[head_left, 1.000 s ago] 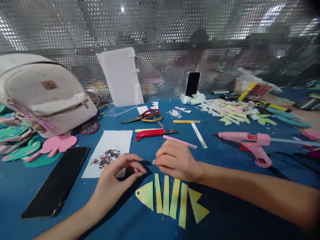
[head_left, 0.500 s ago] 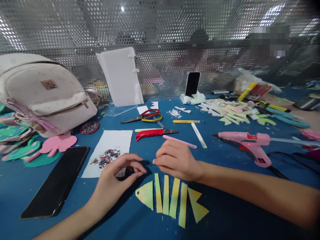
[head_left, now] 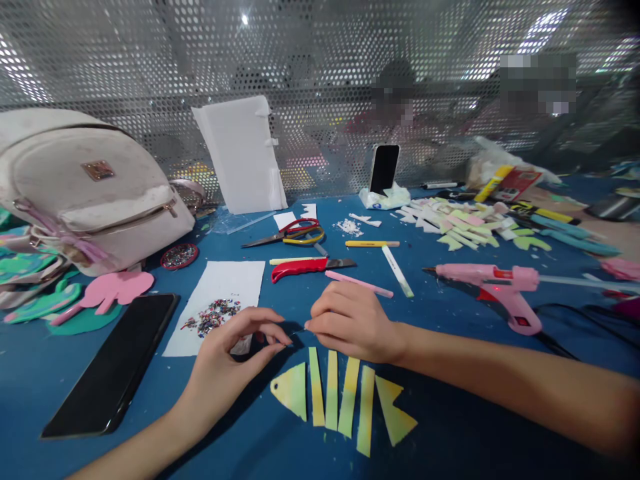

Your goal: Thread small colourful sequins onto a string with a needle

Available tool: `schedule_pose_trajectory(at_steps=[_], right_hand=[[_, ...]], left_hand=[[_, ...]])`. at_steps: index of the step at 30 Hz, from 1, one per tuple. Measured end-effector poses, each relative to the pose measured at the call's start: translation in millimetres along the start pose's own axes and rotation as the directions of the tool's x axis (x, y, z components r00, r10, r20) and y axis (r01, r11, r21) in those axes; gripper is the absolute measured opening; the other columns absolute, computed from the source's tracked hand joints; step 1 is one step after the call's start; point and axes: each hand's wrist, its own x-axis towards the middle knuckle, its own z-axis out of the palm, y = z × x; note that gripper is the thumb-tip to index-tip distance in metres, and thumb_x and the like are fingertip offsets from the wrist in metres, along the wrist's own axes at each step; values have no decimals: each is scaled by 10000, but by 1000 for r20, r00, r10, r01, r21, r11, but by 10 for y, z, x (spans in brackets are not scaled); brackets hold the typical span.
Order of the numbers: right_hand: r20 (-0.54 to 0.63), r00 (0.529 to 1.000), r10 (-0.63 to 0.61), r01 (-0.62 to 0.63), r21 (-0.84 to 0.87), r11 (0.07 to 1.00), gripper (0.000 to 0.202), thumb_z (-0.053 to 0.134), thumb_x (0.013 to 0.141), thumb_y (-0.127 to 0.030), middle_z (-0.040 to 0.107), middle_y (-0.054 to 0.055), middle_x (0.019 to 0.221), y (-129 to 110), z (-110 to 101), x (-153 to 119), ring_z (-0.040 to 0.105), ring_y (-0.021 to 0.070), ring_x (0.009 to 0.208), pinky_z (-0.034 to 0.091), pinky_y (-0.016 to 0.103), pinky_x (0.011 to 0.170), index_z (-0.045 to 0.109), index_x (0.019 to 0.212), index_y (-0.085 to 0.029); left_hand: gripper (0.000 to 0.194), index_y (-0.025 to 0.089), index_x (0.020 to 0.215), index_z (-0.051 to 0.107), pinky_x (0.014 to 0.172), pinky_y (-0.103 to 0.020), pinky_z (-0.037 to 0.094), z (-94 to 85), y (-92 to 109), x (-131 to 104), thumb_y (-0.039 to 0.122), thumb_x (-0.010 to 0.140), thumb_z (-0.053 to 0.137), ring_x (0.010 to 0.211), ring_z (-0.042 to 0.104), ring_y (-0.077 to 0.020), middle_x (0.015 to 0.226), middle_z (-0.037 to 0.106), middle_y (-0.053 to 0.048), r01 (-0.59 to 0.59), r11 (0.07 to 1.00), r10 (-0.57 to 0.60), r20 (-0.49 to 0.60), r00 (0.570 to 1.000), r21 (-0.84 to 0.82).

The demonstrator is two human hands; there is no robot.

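My left hand (head_left: 250, 340) is closed in a pinch, thumb against fingertip, just right of the beads. What it pinches is too small to make out. Facing it, my right hand (head_left: 353, 323) has its fingers pressed together. A very thin strand (head_left: 299, 331) sticks out from its fingertips towards the left hand; whether it is thread or a needle I cannot tell. Just below lie pieces of a yellow-green fish: a head with a hole (head_left: 293, 392), several narrow strips (head_left: 332, 390) and a forked tail (head_left: 396, 412). White paper (head_left: 247, 277) bears a pile of small shiny beads (head_left: 213, 316).
Behind my hands lie a red-handled knife (head_left: 305, 268), scissors (head_left: 293, 231) and markers (head_left: 373, 244). A pink glue gun (head_left: 487, 277) is at right, near foam scraps (head_left: 465, 223). A black phone (head_left: 113, 367) and a backpack (head_left: 100, 193) are at left.
Almost nothing differs. Both hands keep their pinches in nearly the same place, and the thin strand at my right fingertips shows more faintly.
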Motion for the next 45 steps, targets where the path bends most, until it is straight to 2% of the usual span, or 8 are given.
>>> schedule_pose_trajectory(at_steps=[6,11,18,25,32,36,45], right_hand=[[11,1000,9,-9,6,1000,69,622,934,-120,690,27,857,3,15,-8,538,153,751,457,296,689,604,912,-183],[14,1000,16,-16,8,1000,76,613,943,-126,691,24,855,8,29,-14,543,151,759,450,293,685,601,899,-186],[4,1000,16,-17,37,999,68,590,964,-142,697,30,843,9,27,10,582,154,765,461,298,692,619,913,-177],[-18,994,104,-101,125,987,95,598,919,-89,672,30,837,17,50,-5,617,148,781,476,292,706,613,881,-175],[5,997,72,-72,125,990,97,586,936,-103,676,28,840,10,44,-7,607,151,777,453,295,688,616,886,-180],[1,998,57,-56,133,990,109,566,948,-101,673,29,827,5,42,1,600,150,769,442,289,679,611,884,-176],[16,1000,-9,6,215,977,82,576,955,-115,673,24,838,-2,31,1,593,136,781,449,273,709,605,908,-175]], left_hand=[[181,250,1049,669,791,-224,581,4,19,27,146,901,671,785,731,-119,875,779,27,-17,1000,17,-10,1000,-5],[153,249,939,733,748,-215,563,-24,-9,15,115,890,675,793,710,-125,887,779,20,-70,996,71,-21,997,55],[179,289,918,785,826,-245,542,-42,-17,25,133,904,698,844,713,-139,897,796,28,-161,983,162,-8,987,88],[168,280,912,773,786,-232,557,-19,-17,5,126,883,711,827,723,-143,872,791,26,-111,993,112,-32,993,47],[166,272,874,772,836,-267,545,-27,8,12,122,889,702,817,721,-147,861,792,18,-171,984,173,-28,985,54],[170,273,849,780,807,-277,561,-26,36,40,130,888,698,802,719,-156,851,791,10,-186,981,187,-21,982,55],[126,245,862,780,758,-293,576,-22,20,30,168,904,690,779,713,-175,826,790,-19,-126,991,128,-31,991,46]])
